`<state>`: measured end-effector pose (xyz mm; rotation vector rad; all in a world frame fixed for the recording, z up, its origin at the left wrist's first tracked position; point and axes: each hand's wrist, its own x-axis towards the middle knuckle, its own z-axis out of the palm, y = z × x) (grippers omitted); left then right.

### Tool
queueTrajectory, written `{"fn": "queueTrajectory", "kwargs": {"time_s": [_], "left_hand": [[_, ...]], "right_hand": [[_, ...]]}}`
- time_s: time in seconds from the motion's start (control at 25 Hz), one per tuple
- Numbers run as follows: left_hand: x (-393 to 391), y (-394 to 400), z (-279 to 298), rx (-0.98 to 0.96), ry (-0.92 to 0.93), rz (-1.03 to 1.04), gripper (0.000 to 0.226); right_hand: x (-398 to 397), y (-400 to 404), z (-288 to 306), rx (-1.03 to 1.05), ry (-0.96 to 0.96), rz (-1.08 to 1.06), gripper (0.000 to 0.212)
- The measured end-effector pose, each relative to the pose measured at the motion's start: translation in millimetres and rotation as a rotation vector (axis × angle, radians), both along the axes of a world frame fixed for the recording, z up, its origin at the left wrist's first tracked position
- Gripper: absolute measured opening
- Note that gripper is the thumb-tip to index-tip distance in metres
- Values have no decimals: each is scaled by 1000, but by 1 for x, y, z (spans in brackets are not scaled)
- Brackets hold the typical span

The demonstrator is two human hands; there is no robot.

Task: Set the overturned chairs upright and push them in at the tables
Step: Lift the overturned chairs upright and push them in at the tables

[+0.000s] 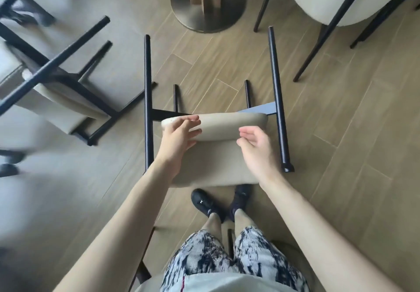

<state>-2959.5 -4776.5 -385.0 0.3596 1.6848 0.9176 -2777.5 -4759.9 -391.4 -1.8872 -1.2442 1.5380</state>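
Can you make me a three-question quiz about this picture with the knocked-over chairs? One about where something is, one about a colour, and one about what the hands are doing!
1. Where is the round table base?
A. beyond the middle chair
B. behind the person's feet
C. on a chair

2. What colour are the chair legs?
A. white
B. black
C. red

3. What is the left hand doing?
A. hanging by the person's side
B. touching the chair's padded edge
C. holding a cup

Answers:
1 A, the base sits on the floor past the chair, at the top of the view.
2 B, the legs are dark black.
3 B, its fingers lie on the beige pad; the right hand hovers close with relaxed fingers.
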Motion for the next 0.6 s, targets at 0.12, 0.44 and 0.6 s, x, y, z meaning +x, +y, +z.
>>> {"fn": "queueTrajectory", "kwargs": {"time_s": [0.12, 0.44, 0.6], "left_hand": [[-8, -5, -50, -79, 77, -37, 16], [-34, -39, -195, -411, 459, -433, 31], [-56, -59, -254, -643, 556, -737, 49]], "right_hand": [[8, 6, -48, -34, -146, 98, 31], [51, 19, -195, -254, -557, 374, 48], [78, 16, -251, -358, -715, 591, 48]]}}
